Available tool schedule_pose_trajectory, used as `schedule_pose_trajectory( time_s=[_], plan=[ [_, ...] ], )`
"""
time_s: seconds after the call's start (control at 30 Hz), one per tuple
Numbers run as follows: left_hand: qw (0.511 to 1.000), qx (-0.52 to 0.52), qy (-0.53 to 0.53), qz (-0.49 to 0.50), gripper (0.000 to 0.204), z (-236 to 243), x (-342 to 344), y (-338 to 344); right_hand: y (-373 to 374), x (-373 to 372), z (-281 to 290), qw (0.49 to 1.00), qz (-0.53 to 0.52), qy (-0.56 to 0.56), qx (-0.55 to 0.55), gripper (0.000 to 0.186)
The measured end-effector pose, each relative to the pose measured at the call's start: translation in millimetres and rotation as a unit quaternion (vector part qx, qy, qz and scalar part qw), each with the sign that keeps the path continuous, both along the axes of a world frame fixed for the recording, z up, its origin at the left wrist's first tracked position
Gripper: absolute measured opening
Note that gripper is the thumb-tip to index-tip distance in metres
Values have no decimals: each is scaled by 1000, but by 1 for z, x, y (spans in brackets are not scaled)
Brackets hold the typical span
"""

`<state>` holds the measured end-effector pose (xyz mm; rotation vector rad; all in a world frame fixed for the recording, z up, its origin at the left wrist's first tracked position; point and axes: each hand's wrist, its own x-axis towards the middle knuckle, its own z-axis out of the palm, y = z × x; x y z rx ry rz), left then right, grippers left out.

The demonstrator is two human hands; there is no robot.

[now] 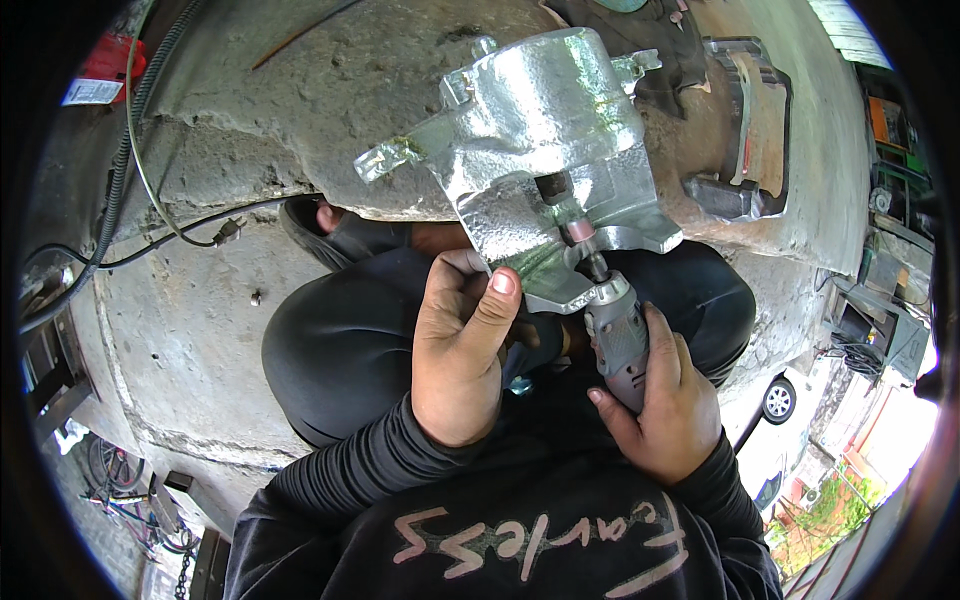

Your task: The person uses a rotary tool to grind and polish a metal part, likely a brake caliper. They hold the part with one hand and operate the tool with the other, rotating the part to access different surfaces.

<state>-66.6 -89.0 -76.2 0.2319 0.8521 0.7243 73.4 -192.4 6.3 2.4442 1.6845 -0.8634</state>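
A silver brake caliper (550, 110) is held up in front of me, over my bent legs. My left hand (460, 350) grips its near left edge, with the thumb on top and the other fingers partly hidden beneath. In my right hand (670, 410) is a grey rotary tool (616, 340), the fingers wrapped around its body. The tool points away from me, and its small pinkish grinding stone (580, 231) sits inside the caliper's opening. Whether the stone touches the metal, I cannot tell.
On the raised concrete ledge (330, 120) at the right lies a dark metal bracket (742, 200), near a dark cloth (665, 50). Cables (125, 160) and a plug (228, 232) lie at the left, by a red object (105, 70). My sandalled foot (325, 225) rests against the ledge.
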Motion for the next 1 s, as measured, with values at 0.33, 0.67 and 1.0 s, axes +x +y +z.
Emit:
schedule_pose_trajectory(
  time_s=[0.33,0.67,1.0],
  plan=[
    [1000,-1,-10,0,22,0,0,0,-6,0,-14,999,19,6,27,88],
    [1000,5,-5,-2,21,0,0,0,-8,-1,-14,999,27,-9,22,92],
    [1000,9,-5,-6,23,0,0,1,-7,1,-15,998,43,-19,35,88]
  ],
)
